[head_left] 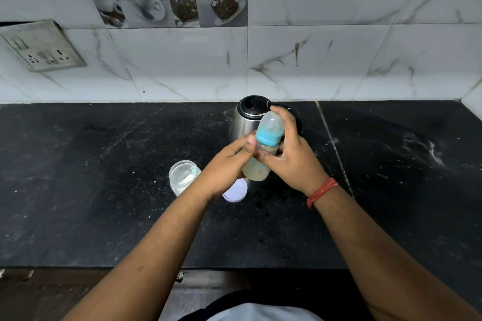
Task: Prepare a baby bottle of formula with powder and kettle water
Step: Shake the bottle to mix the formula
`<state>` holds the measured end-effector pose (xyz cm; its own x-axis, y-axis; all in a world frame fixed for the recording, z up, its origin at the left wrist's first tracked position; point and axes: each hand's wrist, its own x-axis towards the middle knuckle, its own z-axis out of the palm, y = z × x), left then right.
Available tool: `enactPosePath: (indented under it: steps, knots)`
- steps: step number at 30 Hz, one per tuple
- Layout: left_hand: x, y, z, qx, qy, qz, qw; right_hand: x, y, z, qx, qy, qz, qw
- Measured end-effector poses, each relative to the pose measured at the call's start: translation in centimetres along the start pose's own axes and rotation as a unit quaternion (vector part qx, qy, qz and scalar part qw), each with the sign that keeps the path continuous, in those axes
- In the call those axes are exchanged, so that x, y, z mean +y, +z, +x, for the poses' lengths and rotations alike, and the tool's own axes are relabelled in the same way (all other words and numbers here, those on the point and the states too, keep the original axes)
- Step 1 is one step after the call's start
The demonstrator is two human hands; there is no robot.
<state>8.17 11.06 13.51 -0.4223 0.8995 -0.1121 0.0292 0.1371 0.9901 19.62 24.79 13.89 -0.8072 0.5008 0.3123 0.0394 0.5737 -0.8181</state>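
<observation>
bottle (263,148) is capped, cloudy liquid inside, held above the counter (104,164) in front of the kettle (245,117). left hand (227,167) and right hand (292,154) both grip it. filling appears done; mixing likely remains. jar (182,174) open.

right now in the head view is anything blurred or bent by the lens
Head view: wide-angle bend curves the counter edge and tilts the socket plate; the baby bottle between both hands looks slightly soft; the kettle and powder jar stay readable; light is even, no harsh glare.
</observation>
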Motion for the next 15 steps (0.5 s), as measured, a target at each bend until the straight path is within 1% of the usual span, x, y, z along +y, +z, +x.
enactPosePath:
  steps: [1, 2, 4, 5, 7, 9, 12, 14, 15]
  knots:
    - [-0.1, -0.1, 0.1, 0.003, -0.002, -0.004, 1.0, -0.1, -0.3, 0.1, 0.0, 0.002, 0.008, 1.0]
    - [-0.1, -0.1, 0.1, 0.022, 0.0, 0.014, 1.0, -0.1, -0.6, 0.2, 0.0, 0.009, 0.016, 1.0]
    - [-0.1, -0.4, 0.0, 0.081, 0.011, 0.12, 0.989, 0.1, -1.3, 0.4, 0.003, 0.034, 0.031, 0.999]
    - [-0.3, -0.7, 0.1, 0.105, 0.03, 0.198, 0.974, 0.1, -1.7, 0.5, 0.005, 0.049, 0.043, 0.998]
    - [-0.9, -1.7, 0.4, 0.139, 0.055, 0.363, 0.92, 0.2, -2.4, 0.6, 0.014, 0.076, 0.073, 0.994]
    - [-1.4, -2.5, 0.8, 0.154, 0.041, 0.48, 0.863, 0.2, -3.1, 0.7, 0.022, 0.1, 0.099, 0.99]
    - [-0.9, -2.9, 0.8, 0.172, 0.042, 0.581, 0.794, -0.1, -4.3, 0.8, 0.024, 0.127, 0.141, 0.981]
    - [-0.6, -3.1, 0.7, 0.184, 0.051, 0.601, 0.776, -0.3, -5.3, 1.0, 0.051, 0.135, 0.153, 0.978]
    - [-0.5, -3.2, 0.6, 0.19, 0.052, 0.603, 0.773, -0.5, -5.9, 1.0, 0.083, 0.134, 0.159, 0.975]
